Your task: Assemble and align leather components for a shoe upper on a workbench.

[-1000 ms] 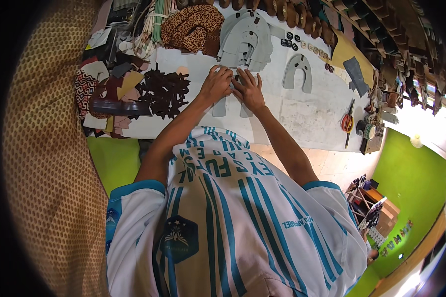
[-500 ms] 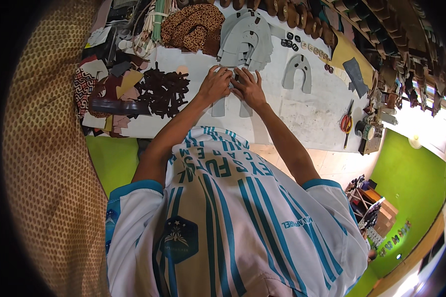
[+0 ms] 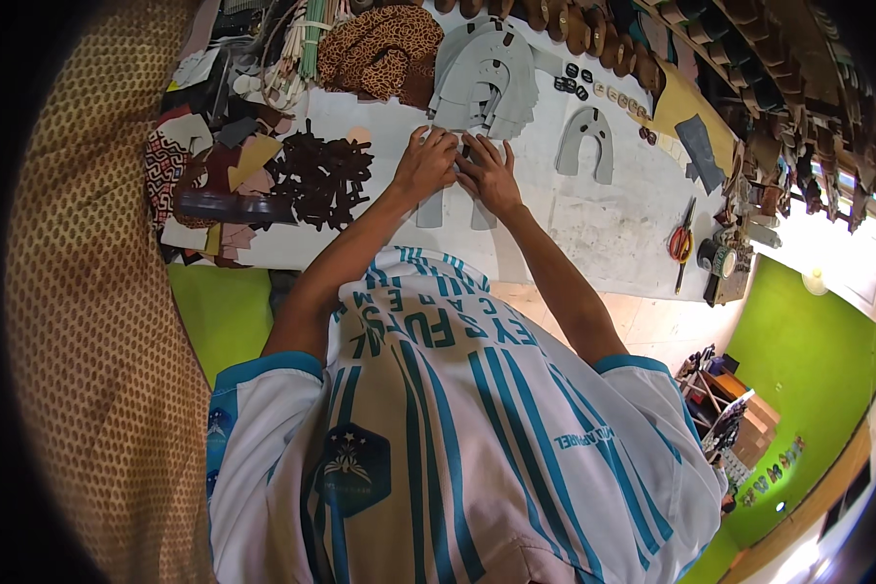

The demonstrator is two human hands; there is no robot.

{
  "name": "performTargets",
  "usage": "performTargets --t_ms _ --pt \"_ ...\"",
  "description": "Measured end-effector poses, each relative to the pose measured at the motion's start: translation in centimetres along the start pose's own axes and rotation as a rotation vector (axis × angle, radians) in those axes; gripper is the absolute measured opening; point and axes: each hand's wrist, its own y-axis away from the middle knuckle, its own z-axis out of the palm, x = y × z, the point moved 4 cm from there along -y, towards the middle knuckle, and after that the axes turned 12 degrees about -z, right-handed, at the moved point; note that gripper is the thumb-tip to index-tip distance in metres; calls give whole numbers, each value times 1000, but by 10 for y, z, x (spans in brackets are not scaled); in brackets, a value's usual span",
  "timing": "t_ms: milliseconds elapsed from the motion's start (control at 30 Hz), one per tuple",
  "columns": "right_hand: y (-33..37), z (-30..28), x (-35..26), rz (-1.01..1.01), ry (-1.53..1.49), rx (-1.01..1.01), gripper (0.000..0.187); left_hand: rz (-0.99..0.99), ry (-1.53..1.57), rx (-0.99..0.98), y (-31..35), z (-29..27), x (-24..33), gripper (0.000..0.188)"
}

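My left hand and my right hand meet over the white tabletop on a grey U-shaped piece, with their fingertips close together at its curved top. The two legs of the piece point towards me and show below my hands; its top is mostly covered. The left fingers are bent and pinched on it, the right fingers curl on it from the other side. Something small and dark shows at the right fingertips, too covered to make out. Just beyond lies a stack of similar grey U-shaped pieces with small dark tabs.
Another grey U-shaped piece lies at right. Dark brown strips are heaped at left, beside scraps and leopard-patterned material. Red-handled scissors and a tape roll sit near the right edge. Small dark and pale pieces lie in rows.
The fingers have shifted only slightly over the piece. Both hands stay in the same place, and nothing else has visibly moved.
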Motion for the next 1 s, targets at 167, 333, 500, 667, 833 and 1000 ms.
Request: performTargets --t_ms 167,333,500,667,833,1000 --pt "-1 2 -2 5 -19 57 42 -47 34 11 11 -13 -8 16" --pt "3 1 -4 26 -19 57 44 -40 -16 -38 12 -8 -10 15" --pt "2 3 -9 51 -37 71 45 43 -69 1 8 1 -10 12" --pt "3 4 -11 79 -54 92 45 -6 16 -54 7 0 -15 10" --pt "3 4 -10 89 -67 82 46 -52 80 -51 4 -4 -9 11" --pt "4 4 -14 89 -58 61 49 -97 69 -30 12 -7 -15 12"
